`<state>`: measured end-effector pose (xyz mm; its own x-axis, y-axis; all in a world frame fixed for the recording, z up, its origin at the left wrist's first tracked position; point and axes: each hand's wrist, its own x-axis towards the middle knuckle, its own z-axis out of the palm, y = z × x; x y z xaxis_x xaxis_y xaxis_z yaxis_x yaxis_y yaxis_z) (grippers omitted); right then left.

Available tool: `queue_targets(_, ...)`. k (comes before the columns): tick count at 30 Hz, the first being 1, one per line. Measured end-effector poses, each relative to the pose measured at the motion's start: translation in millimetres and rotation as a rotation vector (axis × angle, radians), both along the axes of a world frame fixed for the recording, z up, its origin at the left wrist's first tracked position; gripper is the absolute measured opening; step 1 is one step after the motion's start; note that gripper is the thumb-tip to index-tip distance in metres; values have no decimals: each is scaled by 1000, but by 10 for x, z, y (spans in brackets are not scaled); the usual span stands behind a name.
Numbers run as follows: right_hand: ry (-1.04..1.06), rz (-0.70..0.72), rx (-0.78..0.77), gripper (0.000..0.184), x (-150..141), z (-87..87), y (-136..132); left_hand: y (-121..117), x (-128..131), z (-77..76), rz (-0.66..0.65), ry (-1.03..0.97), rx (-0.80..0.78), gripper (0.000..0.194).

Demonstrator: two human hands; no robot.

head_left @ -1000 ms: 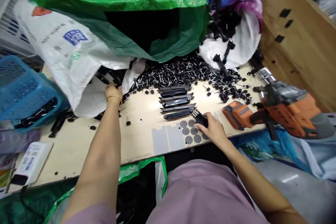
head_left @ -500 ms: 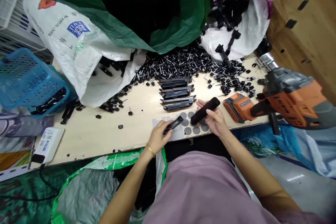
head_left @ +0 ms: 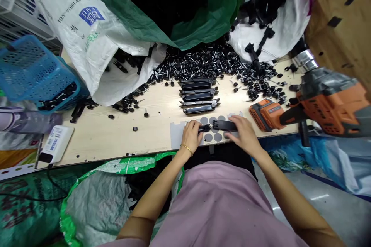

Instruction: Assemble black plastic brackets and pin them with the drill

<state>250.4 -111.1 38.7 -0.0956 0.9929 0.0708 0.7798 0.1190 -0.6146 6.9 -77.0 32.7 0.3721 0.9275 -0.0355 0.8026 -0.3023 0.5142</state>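
Head cam: L hand (head_left: 191, 137) has its grip closed on a small black clip pc (head_left: 204, 128), fingers over it; R hand (head_left: 245, 133) has its grip on the outer end of a flat black pc (head_left: 224, 125), pronged end facing the clip w/ a small gap btwn. Both pcs are near the front edge of the desk (head_left: 156, 139), right of its middle, over grey discs (head_left: 217, 137). Stacked black pcs (head_left: 199, 109) lie just behind, pinned bits (head_left: 203, 61) heaped farther back.

Risks, my read: if the ends meet skewed, prongs could snag or bend. A loose hold by either hand could let a pc slip over the front edge, poss. into the open green-rimmed sack (head_left: 124, 168) below. A stray pinned bit under a pc could tilt it or prick a finger. R forearm swinging wide could knock the drill (head_left: 333, 104) by the desk's right end.
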Motion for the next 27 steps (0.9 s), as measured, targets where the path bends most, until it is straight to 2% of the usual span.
queue_targets(1,-47,92,-45,46,-44,10,60,6,19,12,2,-11,-5,24)
queue_targets(3,-61,183,-124,41,-125,27,160,4,63,20,29,-44,-22,25)
queue_targets(6,74,192,-226,38,-204,51,207,-20,148,-34,89,-148,-65,31)
queue_targets(8,155,140,-266,35,-247,45,172,-41,213,-105,108,-207,-46,29)
queue_targets(11,195,20,-232,31,-333,-25,79,-75,297,-208,149,-234,51,19)
queue_targets(15,200,-61,-150,34,-451,-140,-13,-99,359,-275,168,-259,92,23)
queue_targets(19,214,-27,-184,50,-466,-160,-22,-79,410,-294,143,-219,122,27)
queue_targets(27,237,93,-219,48,-274,-109,91,-71,444,-285,87,-48,157,33)
